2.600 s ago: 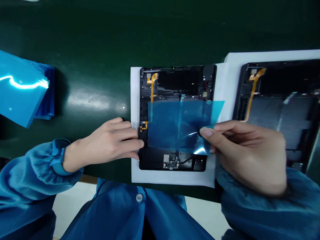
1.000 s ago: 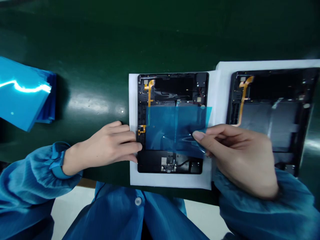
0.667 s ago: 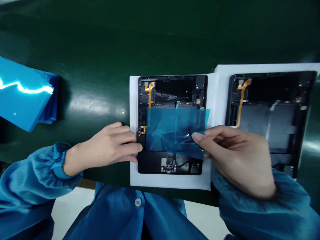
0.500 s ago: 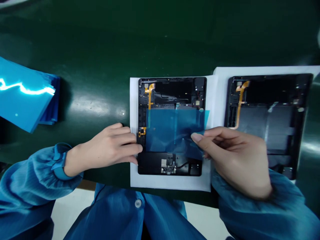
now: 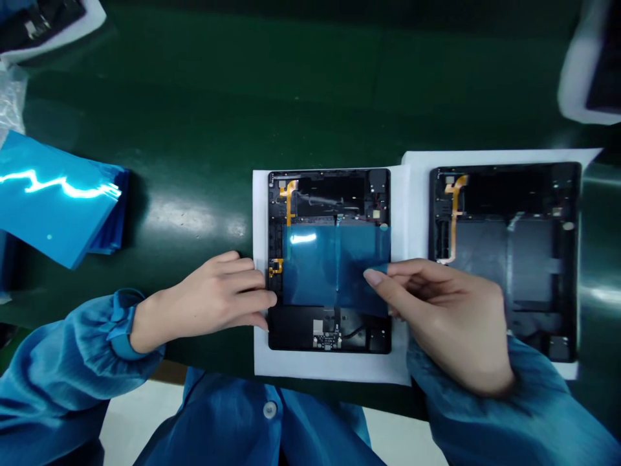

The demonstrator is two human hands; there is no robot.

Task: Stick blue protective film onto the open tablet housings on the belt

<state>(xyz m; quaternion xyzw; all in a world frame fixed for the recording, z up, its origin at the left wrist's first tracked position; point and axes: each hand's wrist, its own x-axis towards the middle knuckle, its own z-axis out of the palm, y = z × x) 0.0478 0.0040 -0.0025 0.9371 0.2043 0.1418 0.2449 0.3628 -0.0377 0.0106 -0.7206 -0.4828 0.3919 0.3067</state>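
An opened tablet (image 5: 295, 327), black with its inner parts bare, lies on white foam sheeting (image 5: 330, 366). Across its middle is a translucent blue film (image 5: 315, 272), flat on the left side. My right hand (image 5: 446, 317) pinches the film's right edge between thumb and forefinger, just over the tablet's right side. My left hand (image 5: 213, 294) rests at the tablet's left edge, its fingers curled and the forefinger tip and thumb holding the frame. An orange flex cable (image 5: 290, 204) runs down the tablet's upper left part.
A second opened tablet (image 5: 507, 194) lies on white sheeting at the right, partly behind my right hand. A stack of blue sheets (image 5: 63, 207) sits on the green table (image 5: 233, 97) at the left, near clear plastic (image 5: 10, 103). More devices show at both top corners.
The film's right edge has shifted left and now lines up with the tablet's side instead of sticking out past it. My left hand keeps its place at the edge. The camera view has shifted.
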